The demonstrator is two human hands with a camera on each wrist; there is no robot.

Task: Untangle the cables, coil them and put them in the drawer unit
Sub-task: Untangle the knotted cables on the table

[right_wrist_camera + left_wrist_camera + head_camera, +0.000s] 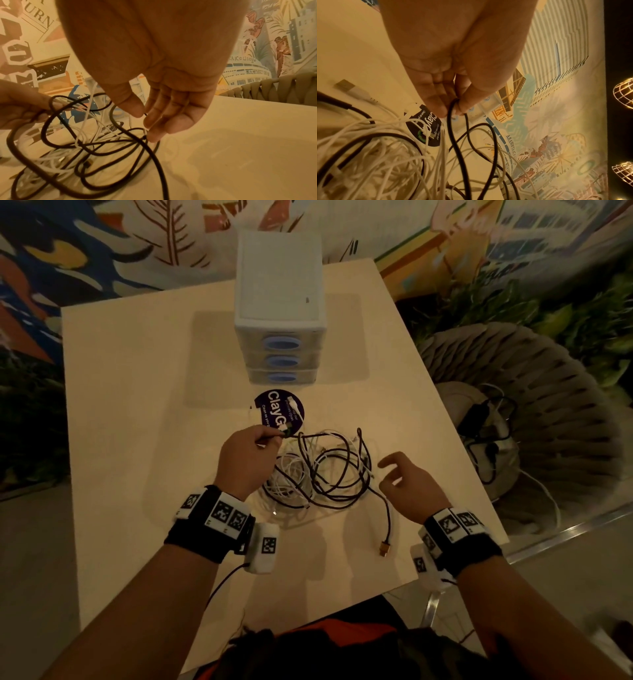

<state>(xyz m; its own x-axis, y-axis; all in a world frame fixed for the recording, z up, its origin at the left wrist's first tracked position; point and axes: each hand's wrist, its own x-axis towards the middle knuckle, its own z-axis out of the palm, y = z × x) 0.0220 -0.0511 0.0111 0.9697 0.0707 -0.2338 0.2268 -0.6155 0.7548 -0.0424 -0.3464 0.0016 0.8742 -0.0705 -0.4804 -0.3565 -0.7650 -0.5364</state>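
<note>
A tangle of black cable [337, 470] and white cables [291, 477] lies on the cream table [137, 405]. My left hand [260, 440] pinches the black cable [452, 121] near one end, lifted above the heap. The black cable's other end, a gold USB plug [385, 549], lies toward the table's front. My right hand [394, 470] hovers open at the right of the heap, its fingers [163, 121] relaxed just over a black loop [137, 142]. The white drawer unit [279, 313], with three blue-handled drawers shut, stands at the back.
A round dark sticker [279, 412] lies on the table between the drawer unit and the heap. A woven chair [548, 422] with other cables on its seat stands off the table's right edge. A white USB plug [345, 84] shows beside the heap.
</note>
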